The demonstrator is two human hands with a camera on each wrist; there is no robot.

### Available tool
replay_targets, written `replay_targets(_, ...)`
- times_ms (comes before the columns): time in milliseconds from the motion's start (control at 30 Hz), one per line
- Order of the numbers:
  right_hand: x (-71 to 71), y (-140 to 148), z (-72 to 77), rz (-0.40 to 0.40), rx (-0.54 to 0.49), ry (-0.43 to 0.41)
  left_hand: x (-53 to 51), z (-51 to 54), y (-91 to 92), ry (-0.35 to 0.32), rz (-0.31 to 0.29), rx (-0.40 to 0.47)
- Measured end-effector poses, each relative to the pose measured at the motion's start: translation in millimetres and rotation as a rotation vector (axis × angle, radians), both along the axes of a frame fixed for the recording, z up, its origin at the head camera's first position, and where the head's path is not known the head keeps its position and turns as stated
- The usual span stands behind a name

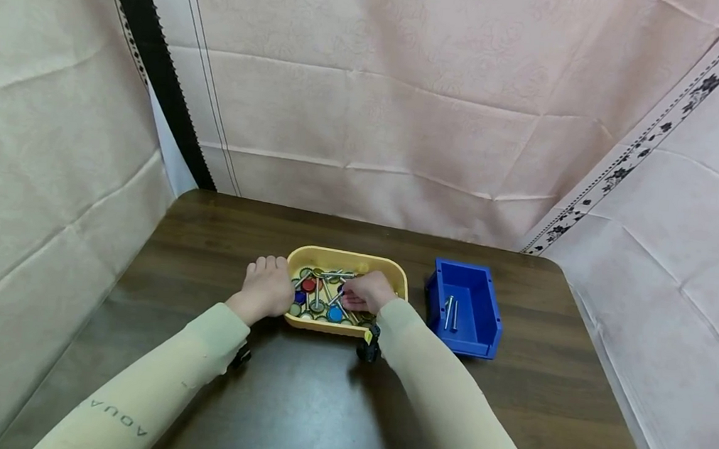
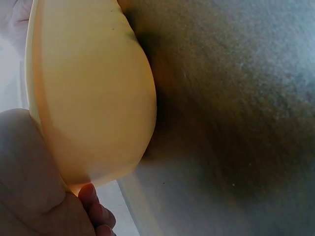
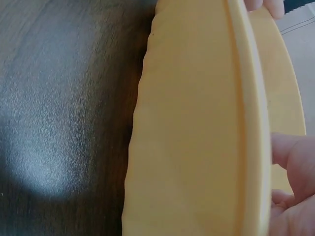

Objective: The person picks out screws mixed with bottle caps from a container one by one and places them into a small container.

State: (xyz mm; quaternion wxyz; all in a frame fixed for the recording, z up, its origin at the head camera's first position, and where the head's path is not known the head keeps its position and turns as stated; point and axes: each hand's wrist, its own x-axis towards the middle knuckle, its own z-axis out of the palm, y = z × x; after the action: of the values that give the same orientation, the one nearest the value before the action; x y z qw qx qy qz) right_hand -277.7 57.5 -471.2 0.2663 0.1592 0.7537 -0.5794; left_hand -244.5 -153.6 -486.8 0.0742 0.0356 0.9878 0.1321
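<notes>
A yellow tray (image 1: 344,329) holds a mix of long metal screws (image 1: 331,292) and round caps in red, blue and pale colours, such as a blue cap (image 1: 334,313). My left hand (image 1: 269,286) grips the tray's left end; in the left wrist view its fingers (image 2: 98,211) curl over the rim. Inside the tray's right half, my right hand (image 1: 369,293) reaches down among the screws and caps. The right wrist view shows its thumb and fingers (image 3: 295,152) bent behind the near wall, which hides whether they pinch anything.
A blue bin (image 1: 485,328) stands right of the tray, with two long screws (image 1: 451,313) lying in it. Both rest on a dark wooden table (image 1: 292,404). Pale cloth (image 1: 368,125) hangs behind the table and along both sides.
</notes>
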Motion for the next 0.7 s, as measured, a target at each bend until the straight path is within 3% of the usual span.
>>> replay_targets(333,-5.8,11.8,8.8,0.051,-0.107,-0.001,-0.9,-0.7,0.7,-0.008,0.000,-0.011)
replay_targets(700,-6.3,23.3,15.9,0.088,-0.095,0.029,-1.4,0.3,-0.2,-0.002,-0.002,0.004)
